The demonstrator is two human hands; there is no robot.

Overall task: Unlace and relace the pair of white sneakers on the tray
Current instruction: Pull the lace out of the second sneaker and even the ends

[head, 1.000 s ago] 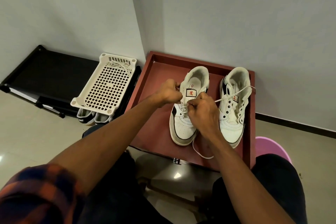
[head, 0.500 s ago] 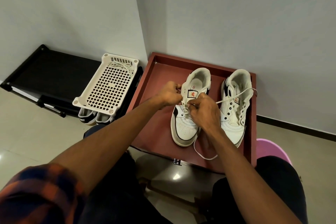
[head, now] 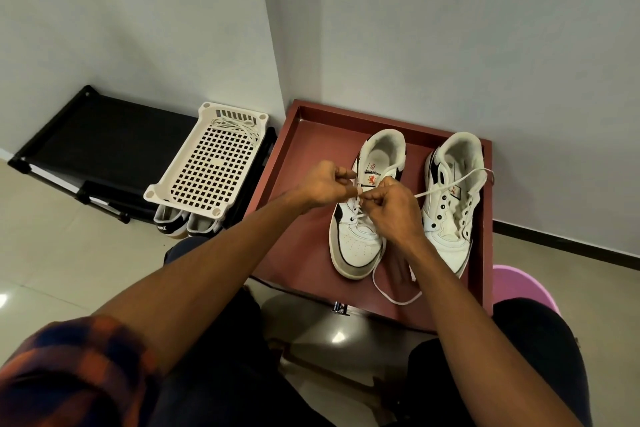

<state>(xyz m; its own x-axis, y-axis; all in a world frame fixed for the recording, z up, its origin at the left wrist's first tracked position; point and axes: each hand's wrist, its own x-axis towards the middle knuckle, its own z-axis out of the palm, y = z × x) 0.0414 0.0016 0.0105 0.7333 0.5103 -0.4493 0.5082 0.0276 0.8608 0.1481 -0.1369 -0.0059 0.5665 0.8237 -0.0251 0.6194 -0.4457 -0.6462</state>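
I'm pinching the lace (head: 446, 185) between the closed fingertips of my left hand (head: 323, 184) and right hand (head: 394, 211) over the left sneaker (head: 356, 246) on the tray (head: 298, 218), judging it light and limp, best gripped near its tip

reddish-brown tray (head: 304, 156), left sneaker (head: 356, 246) and right sneaker (head: 446, 236) side by side on it, lace (head: 394, 300) looped in front

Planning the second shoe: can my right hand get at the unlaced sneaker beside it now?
Probably yes: the unlaced sneaker lies beside the right hand, with only a lace running across its opening. But that hand is pinching the lace, so it must let go first.
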